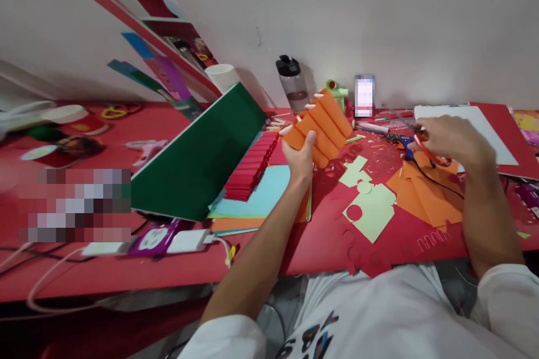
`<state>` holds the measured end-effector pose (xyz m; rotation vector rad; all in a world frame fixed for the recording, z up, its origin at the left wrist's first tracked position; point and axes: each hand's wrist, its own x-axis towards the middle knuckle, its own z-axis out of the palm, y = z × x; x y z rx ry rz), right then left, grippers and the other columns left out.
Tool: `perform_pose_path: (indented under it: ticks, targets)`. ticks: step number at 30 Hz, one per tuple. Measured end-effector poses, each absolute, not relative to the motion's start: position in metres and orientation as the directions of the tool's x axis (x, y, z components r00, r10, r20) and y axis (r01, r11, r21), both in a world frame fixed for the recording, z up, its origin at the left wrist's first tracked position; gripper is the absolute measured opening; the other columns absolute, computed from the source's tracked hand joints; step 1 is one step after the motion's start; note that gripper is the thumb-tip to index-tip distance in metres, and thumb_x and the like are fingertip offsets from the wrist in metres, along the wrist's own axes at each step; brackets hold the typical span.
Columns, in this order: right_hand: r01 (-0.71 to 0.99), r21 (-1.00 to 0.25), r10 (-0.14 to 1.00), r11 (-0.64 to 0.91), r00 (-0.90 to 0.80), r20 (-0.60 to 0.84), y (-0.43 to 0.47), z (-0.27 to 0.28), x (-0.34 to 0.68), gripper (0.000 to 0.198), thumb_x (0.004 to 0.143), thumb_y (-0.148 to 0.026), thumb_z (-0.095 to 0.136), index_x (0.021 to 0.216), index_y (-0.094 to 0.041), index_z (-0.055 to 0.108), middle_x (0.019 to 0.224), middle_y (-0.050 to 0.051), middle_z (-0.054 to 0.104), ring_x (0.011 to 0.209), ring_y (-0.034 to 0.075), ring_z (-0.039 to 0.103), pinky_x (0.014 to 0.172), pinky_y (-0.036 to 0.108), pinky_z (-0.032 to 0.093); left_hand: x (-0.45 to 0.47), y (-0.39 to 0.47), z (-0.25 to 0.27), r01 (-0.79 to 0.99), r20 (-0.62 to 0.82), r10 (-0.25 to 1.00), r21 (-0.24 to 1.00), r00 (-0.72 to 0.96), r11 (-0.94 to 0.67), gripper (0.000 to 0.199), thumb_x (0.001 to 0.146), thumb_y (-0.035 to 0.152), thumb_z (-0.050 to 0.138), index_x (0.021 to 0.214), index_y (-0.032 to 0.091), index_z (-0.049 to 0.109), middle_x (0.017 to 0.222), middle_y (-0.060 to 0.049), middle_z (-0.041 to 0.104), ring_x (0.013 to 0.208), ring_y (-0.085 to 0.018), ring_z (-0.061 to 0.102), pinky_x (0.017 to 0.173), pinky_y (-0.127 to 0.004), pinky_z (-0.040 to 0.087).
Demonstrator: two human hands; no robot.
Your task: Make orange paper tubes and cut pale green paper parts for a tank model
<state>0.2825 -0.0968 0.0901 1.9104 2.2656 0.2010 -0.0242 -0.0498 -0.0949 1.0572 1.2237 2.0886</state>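
Note:
My left hand (298, 161) grips a piece of folded orange paper (320, 132), raised over the table with its thumb pressed on the front. White ends, perhaps of sticks or rolls, poke out along the paper's upper edge. In my right hand (458, 137) are scissors with orange-red handles (441, 160), their blades pointing left, apart from the paper. Beneath that hand are a blue glue gun (406, 146) with a black cord and several orange paper sheets (432, 196). Left of my left hand, a red pleated paper strip (252, 171) rests on light blue paper (269, 193).
A green board (202, 157) stands tilted beside the red strip. Pale green scraps (373, 210) lie mid-table. Behind are a water bottle (292, 87), a lit phone (364, 95) and a white sheet (475, 129). A power strip (158, 237) and cables run along the front left.

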Motion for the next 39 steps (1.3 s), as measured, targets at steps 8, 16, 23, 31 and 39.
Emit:
perform_pose_path:
  ticks: [8, 16, 23, 31, 39]
  targets:
    - [0.893, 0.200, 0.839, 0.404, -0.275, -0.469, -0.082, 0.027, 0.229, 0.029, 0.083, -0.030, 0.074, 0.107, -0.014, 0.082, 0.102, 0.018, 0.081, 0.092, 0.030, 0.076, 0.070, 0.033, 0.049, -0.023, -0.057, -0.096, 0.063, 0.443, 0.729, 0.872, -0.522, -0.485, 0.077, 0.068, 0.075, 0.086, 0.116, 0.021, 0.058, 0.117, -0.010, 0.071, 0.114, -0.026, 0.072, 0.104, -0.042, 0.060]
    - [0.971, 0.178, 0.939, 0.160, -0.095, -0.329, -0.045, 0.038, 0.314, 0.040, 0.097, -0.047, 0.062, 0.112, -0.016, 0.081, 0.104, 0.017, 0.081, 0.084, 0.023, 0.073, 0.071, 0.030, 0.046, -0.012, -0.062, -0.099, 0.077, 0.452, 0.786, 0.881, -0.422, -0.466, 0.072, 0.067, 0.073, 0.087, 0.106, 0.022, 0.055, 0.104, -0.006, 0.069, 0.100, -0.024, 0.071, 0.095, -0.043, 0.060]
    - [0.994, 0.058, 0.989, 0.087, -0.079, -0.129, -0.012, -0.002, 0.408, 0.038, 0.099, -0.033, 0.059, 0.130, -0.019, 0.077, 0.132, 0.014, 0.076, 0.105, 0.021, 0.070, 0.080, 0.027, 0.045, -0.015, -0.059, -0.102, 0.143, 0.474, 0.773, 0.877, -0.421, -0.459, 0.074, 0.068, 0.076, 0.085, 0.107, 0.021, 0.056, 0.106, -0.006, 0.069, 0.101, -0.024, 0.071, 0.095, -0.041, 0.059]
    - [0.980, 0.019, 0.980, 0.197, -0.197, 0.031, 0.033, -0.015, 0.386, 0.036, 0.100, -0.036, 0.060, 0.129, -0.022, 0.076, 0.124, 0.013, 0.077, 0.109, 0.027, 0.068, 0.091, 0.034, 0.049, -0.020, -0.056, -0.105, 0.153, 0.482, 0.758, 0.872, -0.440, -0.465, 0.074, 0.068, 0.075, 0.085, 0.109, 0.021, 0.055, 0.107, -0.007, 0.071, 0.100, -0.024, 0.072, 0.093, -0.041, 0.059]
    - [0.969, -0.046, 0.970, 0.244, -0.243, 0.027, 0.122, -0.039, 0.327, 0.042, 0.100, -0.018, 0.059, 0.141, -0.015, 0.068, 0.148, 0.021, 0.065, 0.127, 0.032, 0.059, 0.107, 0.047, 0.044, -0.017, -0.060, -0.103, 0.114, 0.466, 0.797, 0.880, -0.384, -0.460, 0.072, 0.066, 0.073, 0.088, 0.102, 0.020, 0.057, 0.097, -0.004, 0.069, 0.090, -0.021, 0.071, 0.083, -0.036, 0.061]
